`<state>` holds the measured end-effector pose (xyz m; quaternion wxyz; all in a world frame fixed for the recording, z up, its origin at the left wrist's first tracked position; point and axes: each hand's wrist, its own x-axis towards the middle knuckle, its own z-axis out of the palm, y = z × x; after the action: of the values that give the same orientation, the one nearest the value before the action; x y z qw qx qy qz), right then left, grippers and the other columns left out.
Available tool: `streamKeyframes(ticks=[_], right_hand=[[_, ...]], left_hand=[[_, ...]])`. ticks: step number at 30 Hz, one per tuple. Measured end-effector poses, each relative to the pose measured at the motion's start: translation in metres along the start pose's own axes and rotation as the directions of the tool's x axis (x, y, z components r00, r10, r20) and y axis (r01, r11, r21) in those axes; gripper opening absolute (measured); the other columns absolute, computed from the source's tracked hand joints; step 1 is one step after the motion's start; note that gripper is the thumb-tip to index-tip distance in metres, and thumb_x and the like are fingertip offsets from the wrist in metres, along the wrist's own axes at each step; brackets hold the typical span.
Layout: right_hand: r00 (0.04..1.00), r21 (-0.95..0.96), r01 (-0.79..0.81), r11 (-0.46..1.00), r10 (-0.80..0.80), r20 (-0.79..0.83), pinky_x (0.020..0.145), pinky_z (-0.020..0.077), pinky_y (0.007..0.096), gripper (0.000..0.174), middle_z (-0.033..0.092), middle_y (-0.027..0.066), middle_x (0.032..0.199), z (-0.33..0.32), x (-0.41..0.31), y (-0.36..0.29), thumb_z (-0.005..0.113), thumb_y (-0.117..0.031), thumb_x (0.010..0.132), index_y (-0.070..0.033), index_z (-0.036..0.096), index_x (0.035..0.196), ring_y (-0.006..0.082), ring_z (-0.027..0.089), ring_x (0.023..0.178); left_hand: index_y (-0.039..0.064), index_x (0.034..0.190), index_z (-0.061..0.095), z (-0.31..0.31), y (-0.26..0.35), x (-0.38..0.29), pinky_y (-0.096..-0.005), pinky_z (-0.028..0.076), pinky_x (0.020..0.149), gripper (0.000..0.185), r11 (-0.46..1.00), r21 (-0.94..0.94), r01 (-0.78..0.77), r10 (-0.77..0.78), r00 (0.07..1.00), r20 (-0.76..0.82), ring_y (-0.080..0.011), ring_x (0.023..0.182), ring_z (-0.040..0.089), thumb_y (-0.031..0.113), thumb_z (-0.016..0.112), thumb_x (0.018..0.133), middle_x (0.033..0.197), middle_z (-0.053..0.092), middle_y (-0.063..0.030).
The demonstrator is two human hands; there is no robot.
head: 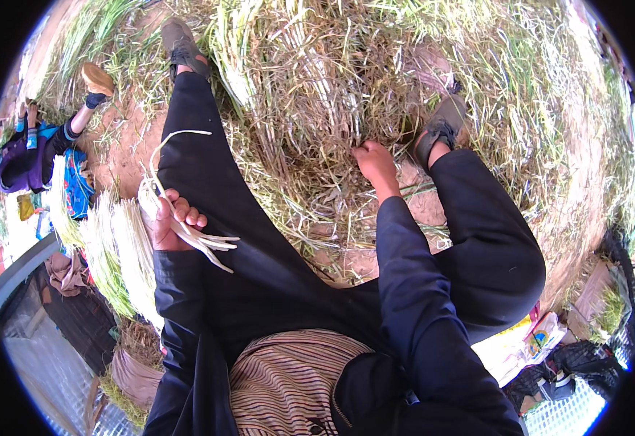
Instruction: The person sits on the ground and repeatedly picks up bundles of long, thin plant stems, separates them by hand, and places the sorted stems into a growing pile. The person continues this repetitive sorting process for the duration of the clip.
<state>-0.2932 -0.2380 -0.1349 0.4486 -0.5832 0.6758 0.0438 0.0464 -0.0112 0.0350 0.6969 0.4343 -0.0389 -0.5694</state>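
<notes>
My left hand (171, 224) is closed around a small bunch of pale, whitish plant stalks (200, 238), held above my left thigh. One long stalk curls out past the fingers. My right hand (376, 166) reaches down to a heap of green and dried leafy stalks (306, 109) between my legs. Its fingertips are at the heap's near side, partly hidden, so whether they grip anything is unclear. Bundles of white stalks (136, 253) lie beside my left arm.
At the left a person in dark clothes (20, 163) sits near a blue bag (77, 185). Printed plastic sacks (513, 349) lie by my right knee. A dark panel (75, 313) and cloth (135, 376) are at lower left. My shoes (182, 46) flank the heap.
</notes>
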Motion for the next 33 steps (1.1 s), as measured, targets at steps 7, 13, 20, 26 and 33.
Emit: streamKeyframes(ticks=[7,13,20,26,33], right_hand=[[0.960,0.835,0.034,0.548,0.213,-0.179,0.073,0.0494,0.0360,0.022,0.068,0.0073,0.098,-0.051,0.023,0.035,0.069,-0.024,0.094,-0.004,0.072,0.103,0.0209,0.060,0.078],[0.851,0.848,0.438,0.297,0.167,-0.498,0.045,0.0356,0.0244,0.022,0.067,0.0021,0.092,-0.186,-0.032,-0.021,0.074,-0.026,0.092,-0.009,0.066,0.105,0.0105,0.057,0.062],[0.668,0.637,0.712,0.293,-0.007,-0.744,0.071,0.0449,0.0357,0.012,0.064,0.0014,0.094,-0.209,-0.120,-0.068,0.070,-0.016,0.092,-0.008,0.066,0.101,0.0157,0.056,0.082],[0.991,0.695,0.121,0.709,-0.044,-0.127,0.075,0.0467,0.0325,0.012,0.064,0.0064,0.085,-0.109,-0.137,-0.042,0.068,-0.005,0.087,0.001,0.070,0.097,0.0166,0.057,0.079],[0.883,0.789,0.403,0.465,-0.423,-0.202,0.075,0.0497,0.0245,0.021,0.064,-0.0017,0.090,-0.029,-0.205,-0.078,0.064,0.006,0.088,0.001,0.067,0.108,0.0067,0.058,0.081]], left_hand=[[0.013,0.115,0.061,-0.002,-0.002,0.004,-0.0434,0.056,0.072,0.030,0.999,-0.044,0.010,-0.007,0.998,0.066,-0.0209,0.071,0.063,0.040,0.062,0.103,0.075,0.057,-0.0002],[0.012,0.116,0.063,-0.006,-0.003,0.001,-0.0443,0.058,0.072,0.031,0.997,-0.071,0.007,-0.004,0.999,0.039,-0.0225,0.072,0.065,0.040,0.063,0.103,0.075,0.059,-0.0013],[0.012,0.118,0.062,-0.013,-0.003,-0.001,-0.0443,0.058,0.069,0.033,0.999,-0.051,0.000,0.000,1.000,0.008,-0.0224,0.071,0.064,0.041,0.063,0.103,0.076,0.060,-0.0023],[0.014,0.116,0.062,-0.014,-0.017,0.011,-0.0381,0.051,0.059,0.033,0.995,-0.042,0.092,-0.091,0.995,0.046,-0.0175,0.061,0.057,0.043,0.065,0.101,0.073,0.055,0.0005],[0.015,0.124,0.063,-0.001,-0.022,0.007,-0.0270,0.035,0.048,0.028,0.936,-0.129,0.327,-0.300,0.935,0.189,-0.0082,0.049,0.036,0.035,0.063,0.103,0.068,0.045,0.0056]])
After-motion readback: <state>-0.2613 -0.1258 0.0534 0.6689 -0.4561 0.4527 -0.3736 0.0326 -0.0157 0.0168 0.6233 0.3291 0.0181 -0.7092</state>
